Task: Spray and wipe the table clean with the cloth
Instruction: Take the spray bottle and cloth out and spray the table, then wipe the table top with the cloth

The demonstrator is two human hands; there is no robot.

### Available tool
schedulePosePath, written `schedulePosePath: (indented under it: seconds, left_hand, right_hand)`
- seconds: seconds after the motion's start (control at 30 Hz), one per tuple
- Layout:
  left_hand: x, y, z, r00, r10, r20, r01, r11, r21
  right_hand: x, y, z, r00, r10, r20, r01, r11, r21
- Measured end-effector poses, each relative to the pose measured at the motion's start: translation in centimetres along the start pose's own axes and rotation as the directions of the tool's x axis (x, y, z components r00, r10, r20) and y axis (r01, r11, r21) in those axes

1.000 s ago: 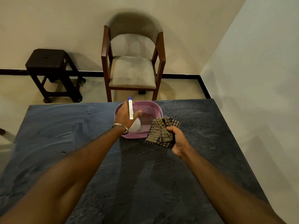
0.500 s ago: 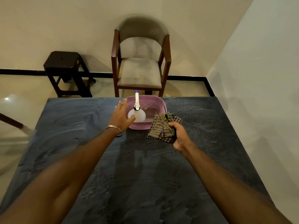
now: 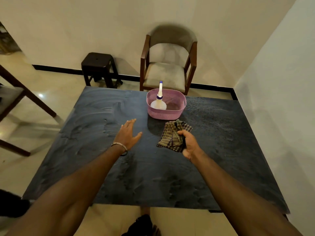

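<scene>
A dark table (image 3: 88,150) with pale wipe streaks fills the middle of the view. A white spray bottle (image 3: 158,103) with a blue-tipped nozzle stands upright in a pink basket (image 3: 167,114) at the table's far side. My left hand (image 3: 127,134) hovers over the table, near side and left of the basket, fingers spread, holding nothing. My right hand (image 3: 189,144) grips a folded checked cloth (image 3: 172,137) just in front of the basket, above the tabletop.
Behind the table stand a wooden armchair (image 3: 168,72) with a beige cushion and a dark stool (image 3: 98,65). A white wall (image 3: 281,82) runs close along the table's right edge. Wooden furniture legs (image 3: 25,99) show at the left.
My left hand has let go of the spray bottle, left it standing in the basket, and drawn back toward me. The cloth stays in my right hand. The view has pulled back and shifted.
</scene>
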State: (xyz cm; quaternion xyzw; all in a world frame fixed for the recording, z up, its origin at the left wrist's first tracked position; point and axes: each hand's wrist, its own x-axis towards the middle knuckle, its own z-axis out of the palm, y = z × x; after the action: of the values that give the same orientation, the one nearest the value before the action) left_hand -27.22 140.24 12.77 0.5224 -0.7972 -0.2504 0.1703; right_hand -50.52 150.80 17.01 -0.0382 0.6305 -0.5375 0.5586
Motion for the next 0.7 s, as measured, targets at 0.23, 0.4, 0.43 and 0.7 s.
schedulePosePath:
  seconds: [0.23,0.4,0.43,0.7]
  left_hand:
    - [-6.5,-4.0,-2.0,0.993,-0.120,-0.013,0.119,0.991,-0.056]
    - [-8.5,-7.0,-4.6,0.989,-0.142,-0.046,0.137,0.986,-0.099]
    - [-8.8,-7.8,-5.1,0.988,-0.146,-0.049,0.141,0.985,-0.102]
    - [-10.3,-14.8,-8.6,0.989,-0.145,-0.018,0.143,0.985,-0.096]
  right_hand:
    - [-3.6,4.1,1.6,1.000,0.030,-0.001,-0.030,0.999,0.018]
    - [-4.8,6.7,4.3,0.999,0.030,0.020,-0.031,0.999,0.035]
    - [-5.0,7.2,5.1,0.999,0.029,0.029,-0.030,0.999,0.036]
    - [-5.0,11.6,12.8,0.998,0.054,-0.015,-0.054,0.999,0.010]
